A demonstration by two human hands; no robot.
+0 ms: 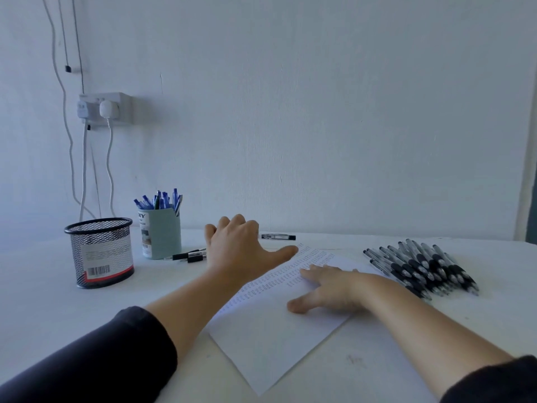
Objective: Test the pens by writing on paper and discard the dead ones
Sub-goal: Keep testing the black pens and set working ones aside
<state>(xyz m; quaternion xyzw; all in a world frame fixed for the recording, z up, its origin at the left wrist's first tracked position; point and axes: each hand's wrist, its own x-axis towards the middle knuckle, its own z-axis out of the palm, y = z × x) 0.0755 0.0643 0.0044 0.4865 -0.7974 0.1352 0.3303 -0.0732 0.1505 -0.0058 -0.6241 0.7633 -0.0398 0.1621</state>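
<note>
The paper lies on the white bench, turned diagonally: its long axis runs from a near corner at about 6 o'clock up to the far end at about 1 o'clock. Rows of small pen marks cover its far half.

The right hand rests flat on the paper's right part, fingers spread and straight, pointing toward 10 o'clock. The left hand reaches out past the paper's far left edge, thumb stretched toward 3 o'clock over the paper's top corner, fingers loosely bent downward; whether they hold anything cannot be told, as the back of the hand hides them.

A single black pen lies just beyond the left hand at 1 o'clock from it, its long axis running 9 to 3 o'clock. Two or three more loose pens lie at 9 o'clock of the left hand, also roughly crosswise, touching or nearly touching the wrist.

At 3 o'clock of the right hand, a pile of pens with black grips lies side by side, axes running 10 to 4 o'clock.

A pale green cup full of blue pens stands at 10 o'clock of the left hand; a black mesh holder stands further left.
</note>
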